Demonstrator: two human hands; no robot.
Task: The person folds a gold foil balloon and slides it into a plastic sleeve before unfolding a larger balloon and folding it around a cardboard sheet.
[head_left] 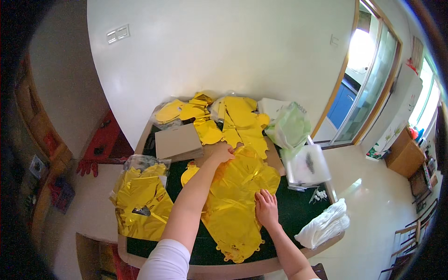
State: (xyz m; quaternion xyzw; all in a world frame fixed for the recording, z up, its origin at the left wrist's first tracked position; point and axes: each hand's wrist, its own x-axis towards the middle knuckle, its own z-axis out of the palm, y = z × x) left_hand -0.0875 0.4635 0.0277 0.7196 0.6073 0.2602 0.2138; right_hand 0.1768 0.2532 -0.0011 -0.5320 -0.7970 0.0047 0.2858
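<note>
A large, flat gold foil balloon (235, 200) lies on the dark green table in front of me, its surface wrinkled and its near edge lined with small tabs. My left hand (224, 153) reaches to the far left edge of this foil, its fingers closed on it; the fingertips are partly hidden. On the foil's right edge rests my right hand (267, 208), fingers stretched out over the sheet. Beyond my left hand lie more flat gold foil balloons (242, 121), some overlapping. A cardboard box (178, 141) stands left of them.
Left of my left forearm sits a clear bag of gold foil (142, 200). Along the table's right side are a pale green plastic bag (290, 125), a stack of clear plastic bags (305, 165) and a bundle of white string (324, 224). A white wall (219, 51) rises behind the table.
</note>
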